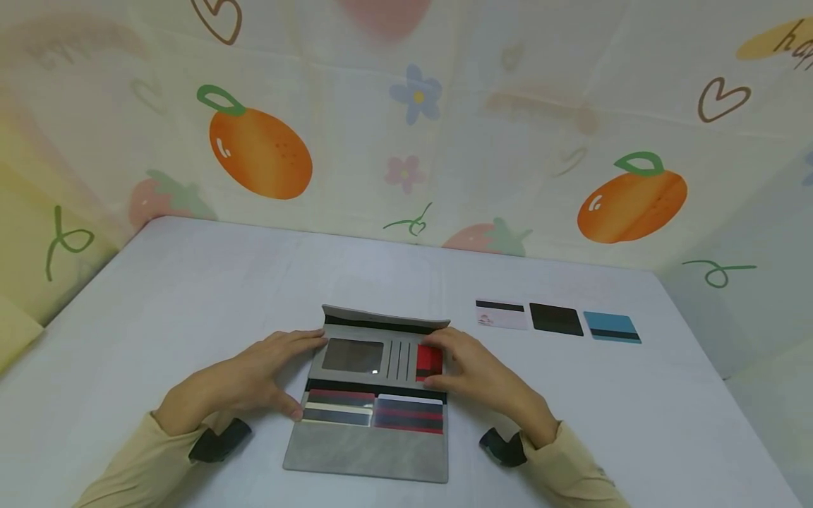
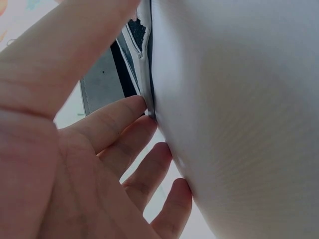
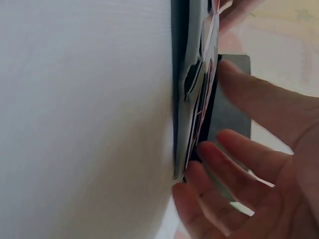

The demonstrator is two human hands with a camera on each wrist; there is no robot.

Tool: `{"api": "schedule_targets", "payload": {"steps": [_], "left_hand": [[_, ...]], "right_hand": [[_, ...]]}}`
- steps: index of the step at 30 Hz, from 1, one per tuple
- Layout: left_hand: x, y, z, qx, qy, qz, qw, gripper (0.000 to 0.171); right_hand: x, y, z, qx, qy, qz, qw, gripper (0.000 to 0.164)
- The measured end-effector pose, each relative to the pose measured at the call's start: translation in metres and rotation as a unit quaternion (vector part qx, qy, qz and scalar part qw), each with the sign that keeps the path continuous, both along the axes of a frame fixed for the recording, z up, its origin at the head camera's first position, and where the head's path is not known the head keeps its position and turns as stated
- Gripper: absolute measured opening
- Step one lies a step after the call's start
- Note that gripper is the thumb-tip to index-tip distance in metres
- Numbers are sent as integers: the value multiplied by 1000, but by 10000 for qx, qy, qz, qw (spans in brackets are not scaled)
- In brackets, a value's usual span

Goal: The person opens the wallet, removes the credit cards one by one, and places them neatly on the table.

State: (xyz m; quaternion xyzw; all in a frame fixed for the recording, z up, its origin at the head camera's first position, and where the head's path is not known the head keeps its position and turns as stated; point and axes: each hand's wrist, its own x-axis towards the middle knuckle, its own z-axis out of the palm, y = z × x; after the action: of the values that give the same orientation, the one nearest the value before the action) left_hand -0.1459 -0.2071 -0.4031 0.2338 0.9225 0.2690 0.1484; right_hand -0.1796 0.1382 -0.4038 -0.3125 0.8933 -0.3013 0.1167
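A grey wallet (image 1: 375, 451) lies unfolded on the table, its top flap (image 1: 381, 319) raised. Striped cards (image 1: 339, 408) sit side by side in its lower pockets. A clear window (image 1: 352, 355) is at the upper left, beside several narrow slots. At the right of these slots is a red card (image 1: 429, 361); my right hand (image 1: 479, 367) holds it between thumb and forefinger. With fingers extended, my left hand (image 1: 254, 374) touches the wallet's left edge. The left wrist view shows the left fingertips (image 2: 134, 103) against that edge; the right wrist view shows the right thumb over the wallet.
Behind and to the right lie a white card (image 1: 502, 319) with a dark stripe, a black card (image 1: 556, 319) and a blue card (image 1: 612, 327), in a row on the white table (image 1: 222, 282). A fruit-patterned cloth (image 1: 356, 141) hangs behind the table's far edge.
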Motion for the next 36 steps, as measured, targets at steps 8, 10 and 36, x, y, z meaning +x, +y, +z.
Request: {"api": "schedule_targets", "payload": {"steps": [8, 10, 36], "left_hand": [[0, 0, -1, 0, 75, -40, 10000, 105], [-1, 0, -1, -6, 72, -40, 10000, 105], [0, -2, 0, 37, -15, -1, 10000, 104]], "right_hand": [[3, -4, -2, 417, 419, 111, 9982, 51], [3, -4, -2, 414, 476, 155, 9979, 48], [1, 4, -1, 765, 573, 282, 9950, 42]]}}
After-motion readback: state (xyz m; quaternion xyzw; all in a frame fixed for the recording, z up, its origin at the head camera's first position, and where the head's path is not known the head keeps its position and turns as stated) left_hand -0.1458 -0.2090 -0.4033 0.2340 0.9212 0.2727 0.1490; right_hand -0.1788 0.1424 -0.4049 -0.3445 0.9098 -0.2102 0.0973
